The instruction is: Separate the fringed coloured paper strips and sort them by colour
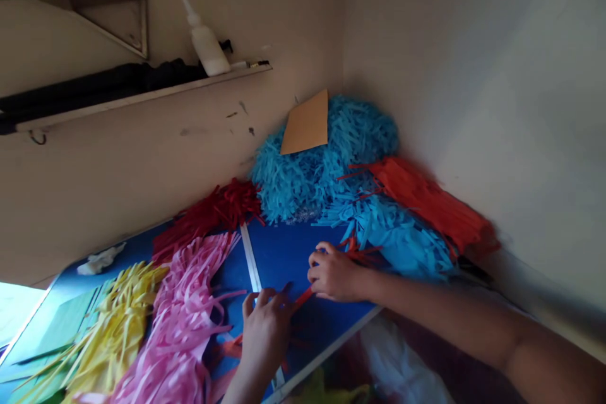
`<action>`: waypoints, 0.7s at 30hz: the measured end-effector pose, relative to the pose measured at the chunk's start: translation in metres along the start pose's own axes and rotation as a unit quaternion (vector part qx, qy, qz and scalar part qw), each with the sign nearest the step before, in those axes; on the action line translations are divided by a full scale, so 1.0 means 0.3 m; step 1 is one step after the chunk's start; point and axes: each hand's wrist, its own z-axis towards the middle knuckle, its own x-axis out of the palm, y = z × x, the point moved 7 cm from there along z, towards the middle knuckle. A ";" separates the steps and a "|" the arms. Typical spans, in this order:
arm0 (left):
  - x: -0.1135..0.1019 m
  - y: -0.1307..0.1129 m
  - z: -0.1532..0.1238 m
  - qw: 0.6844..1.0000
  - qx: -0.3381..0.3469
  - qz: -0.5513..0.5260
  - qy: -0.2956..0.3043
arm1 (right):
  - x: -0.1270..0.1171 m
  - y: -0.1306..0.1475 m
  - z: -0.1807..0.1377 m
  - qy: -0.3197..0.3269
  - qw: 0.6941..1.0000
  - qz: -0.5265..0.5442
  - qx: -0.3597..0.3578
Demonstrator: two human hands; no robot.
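My left hand (265,323) and my right hand (334,273) meet over a blue table top (279,255). Both are closed on a thin red paper strip (303,297) that runs between them just above the surface. My right hand's fingers are curled next to a heap of light blue paper strips (398,237) with a few loose red strips on it. My left hand's fingers pinch the strip's lower end, beside a pile of pink paper strips (182,322).
Piles of strips cover the table: yellow (111,322), dark red (208,211), orange-red (430,199), a large blue mound (322,164) with a brown card (307,123) on it. Green sheets (61,322) lie left. A glue bottle (206,41) stands on a wall shelf. Walls close in behind and right.
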 end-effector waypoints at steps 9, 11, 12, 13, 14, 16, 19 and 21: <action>-0.023 -0.027 -0.010 0.992 0.018 -0.010 -0.121 | 0.074 -0.023 0.036 0.012 1.000 0.013 0.007; -0.016 -0.032 -0.014 0.991 0.024 0.000 -0.133 | 0.067 -0.025 0.037 0.008 0.999 0.030 0.033; -0.012 -0.036 -0.015 0.991 0.028 0.002 -0.134 | 0.062 -0.016 0.039 -0.003 0.999 0.027 0.035; -0.008 -0.040 -0.015 0.990 0.031 0.003 -0.135 | 0.057 -0.002 0.040 -0.019 0.999 0.016 0.032; -0.006 -0.043 -0.016 0.990 0.031 0.002 -0.140 | 0.054 0.015 0.039 -0.035 0.999 -0.004 0.024; -0.003 -0.044 -0.022 0.988 0.027 -0.002 -0.150 | 0.059 0.043 0.029 -0.057 0.997 -0.046 0.003; 0.007 -0.030 -0.045 0.986 0.024 -0.006 -0.162 | 0.073 0.038 -0.013 -0.067 0.996 -0.054 -0.004; 0.020 -0.013 -0.066 0.987 0.029 -0.006 -0.156 | 0.072 0.004 -0.053 -0.075 0.997 0.001 0.011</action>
